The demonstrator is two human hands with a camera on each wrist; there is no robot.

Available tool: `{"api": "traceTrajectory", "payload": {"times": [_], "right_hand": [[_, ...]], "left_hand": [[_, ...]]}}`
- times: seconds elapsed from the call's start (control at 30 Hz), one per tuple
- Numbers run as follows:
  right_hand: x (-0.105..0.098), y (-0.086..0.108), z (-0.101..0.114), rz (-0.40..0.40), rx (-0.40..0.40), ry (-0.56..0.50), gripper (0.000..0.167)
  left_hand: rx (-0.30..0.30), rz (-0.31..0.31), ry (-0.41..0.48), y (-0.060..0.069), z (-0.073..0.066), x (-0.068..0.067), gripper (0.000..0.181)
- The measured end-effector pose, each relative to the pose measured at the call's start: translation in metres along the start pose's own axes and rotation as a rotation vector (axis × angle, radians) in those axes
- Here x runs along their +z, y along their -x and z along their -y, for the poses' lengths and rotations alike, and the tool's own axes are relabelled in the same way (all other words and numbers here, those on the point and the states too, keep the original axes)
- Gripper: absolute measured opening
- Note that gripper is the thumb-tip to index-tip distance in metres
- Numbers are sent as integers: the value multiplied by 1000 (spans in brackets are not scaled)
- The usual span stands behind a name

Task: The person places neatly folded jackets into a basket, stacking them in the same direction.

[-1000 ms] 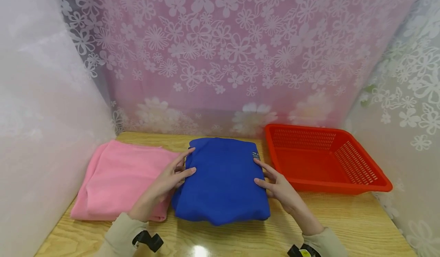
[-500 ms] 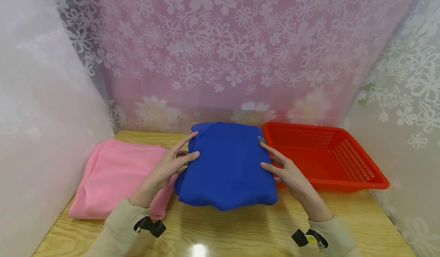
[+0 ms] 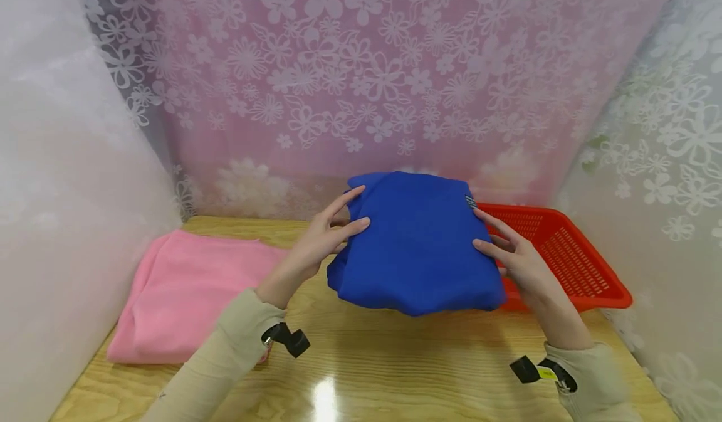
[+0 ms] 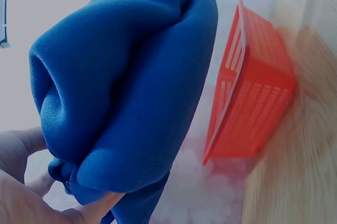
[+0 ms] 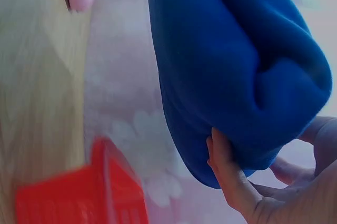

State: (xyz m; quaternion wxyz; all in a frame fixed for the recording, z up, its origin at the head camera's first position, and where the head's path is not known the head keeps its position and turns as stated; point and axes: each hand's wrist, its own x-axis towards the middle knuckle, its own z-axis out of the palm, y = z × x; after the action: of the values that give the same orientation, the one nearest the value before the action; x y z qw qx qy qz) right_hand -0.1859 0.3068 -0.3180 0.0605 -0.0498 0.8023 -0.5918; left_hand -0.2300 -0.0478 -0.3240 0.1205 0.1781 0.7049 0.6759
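Observation:
A folded blue garment (image 3: 417, 246) with a small dark printed label near its upper right corner is held up above the table. My left hand (image 3: 318, 240) grips its left side, thumb and a finger on top and the other fingers partly hidden at the edge. On the opposite side my right hand (image 3: 524, 259) grips it in the same way. Both wrist views show the layered folds of the blue garment (image 4: 142, 92) between the fingers. The red basket (image 3: 581, 265) stands behind and right of the garment, which covers its left part.
A folded pink cloth (image 3: 192, 296) lies on the left of the wooden table (image 3: 383, 372). A floral curtain (image 3: 361, 96) hangs behind, with pale sheets at both sides. Black cameras are strapped to both wrists.
Both hands have lifted the blue garment off the table and carried it right and away from me, so it now overlaps the basket's left part in the head view.

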Motion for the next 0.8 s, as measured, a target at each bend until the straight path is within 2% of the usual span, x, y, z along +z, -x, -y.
{"api": "traceTrajectory", "payload": {"times": [0.2,0.4,0.63,0.8], "right_hand": [[-32,3,-2,-65,12,-67,64],[-69,6,-12,-75,31,-163,63],[-105,2,-27,-115,43,-255,64],[-125,-3,-38,-151,25,-275,65]], "left_hand": [[67,6,26,-25,5,29,59],[138,21,23,-51,14,62,60],[158,46,-5,-82,24,98,70],[168,60,-18,-100,33,121,77]]}}
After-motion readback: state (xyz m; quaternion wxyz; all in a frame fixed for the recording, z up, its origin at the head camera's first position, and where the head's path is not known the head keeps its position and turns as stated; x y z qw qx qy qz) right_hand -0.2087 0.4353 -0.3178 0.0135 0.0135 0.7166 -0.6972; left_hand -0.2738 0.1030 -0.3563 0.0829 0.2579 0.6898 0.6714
